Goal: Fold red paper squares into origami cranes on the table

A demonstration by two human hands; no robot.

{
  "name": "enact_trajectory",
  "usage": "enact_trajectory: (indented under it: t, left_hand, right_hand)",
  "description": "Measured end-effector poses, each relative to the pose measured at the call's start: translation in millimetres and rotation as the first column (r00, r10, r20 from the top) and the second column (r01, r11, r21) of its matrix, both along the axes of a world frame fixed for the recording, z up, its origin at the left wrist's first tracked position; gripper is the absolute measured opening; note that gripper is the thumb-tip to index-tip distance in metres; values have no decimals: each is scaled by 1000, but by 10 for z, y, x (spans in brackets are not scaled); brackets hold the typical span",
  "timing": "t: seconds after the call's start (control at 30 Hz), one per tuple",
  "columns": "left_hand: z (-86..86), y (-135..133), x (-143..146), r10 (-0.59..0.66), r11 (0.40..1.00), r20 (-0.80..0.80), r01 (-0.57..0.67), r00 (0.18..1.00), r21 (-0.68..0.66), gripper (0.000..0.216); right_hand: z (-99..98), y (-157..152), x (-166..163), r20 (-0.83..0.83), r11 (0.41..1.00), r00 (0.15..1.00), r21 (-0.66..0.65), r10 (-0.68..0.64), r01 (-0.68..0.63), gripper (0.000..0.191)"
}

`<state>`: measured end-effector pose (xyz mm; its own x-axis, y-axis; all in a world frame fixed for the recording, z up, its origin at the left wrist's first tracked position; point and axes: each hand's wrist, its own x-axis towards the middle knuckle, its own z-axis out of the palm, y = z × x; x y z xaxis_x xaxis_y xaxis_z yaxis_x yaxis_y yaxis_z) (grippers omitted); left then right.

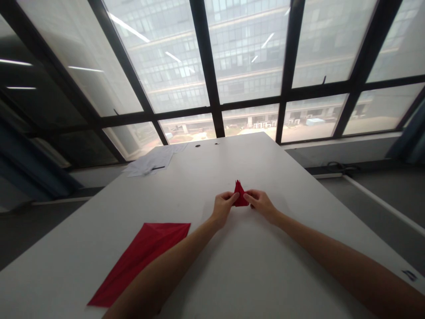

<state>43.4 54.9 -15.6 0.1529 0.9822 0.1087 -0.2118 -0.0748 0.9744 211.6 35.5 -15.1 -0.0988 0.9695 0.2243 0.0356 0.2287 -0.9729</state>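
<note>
A small folded red paper piece (240,195) with a pointed top rests on the white table (232,266) near its middle. My left hand (224,206) pinches its left side with thumb and fingers closed on it. My right hand (262,204) pinches its right side the same way. Both forearms reach in from the bottom edge. A larger flat red paper sheet (139,259) lies on the table to the left of my left forearm, untouched.
White paper sheets with a dark pen (151,164) lie at the table's far left corner. Two small dark spots (198,145) sit near the far edge. Large windows with dark frames stand beyond the table. Floor lies on both sides.
</note>
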Motion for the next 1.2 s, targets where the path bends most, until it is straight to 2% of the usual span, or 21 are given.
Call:
enact_trajectory:
  t: [0.1, 0.27, 0.37, 0.5, 0.7, 1.03, 1.2]
  left_hand:
    - [2, 13, 3, 14, 1000, 35, -14, 999, 2, 37]
    - [22, 13, 26, -25, 999, 67, 24, 997, 25, 47]
    - [35, 27, 13, 2, 998, 73, -7, 997, 67, 50]
    - [59, 40, -18, 77, 986, 21, -79, 997, 145, 41]
    - [134, 28, -55, 198, 940, -68, -170, 978, 297, 33]
    - [181, 7, -81, 181, 903, -155, -102, 971, 418, 35]
    - [165, 29, -94, 180, 882, -195, -70, 964, 467, 27]
  right_hand:
    - [-11, -11, -8, 35, 1000, 999, 0, 14, -14, 30]
    - [-45, 4, -13, 42, 999, 999, 22, -34, 33, 28]
    - [-46, 25, -17, 25, 999, 998, 22, -49, 49, 27]
    - [-30, 34, -12, -10, 999, 999, -1, -39, 39, 30]
    - [22, -1, 45, -38, 992, 993, -66, 109, -111, 25]
    - [39, 2, 62, -49, 968, 971, -78, 235, -239, 31]
    - [36, 6, 72, -40, 962, 965, -69, 261, -263, 31]
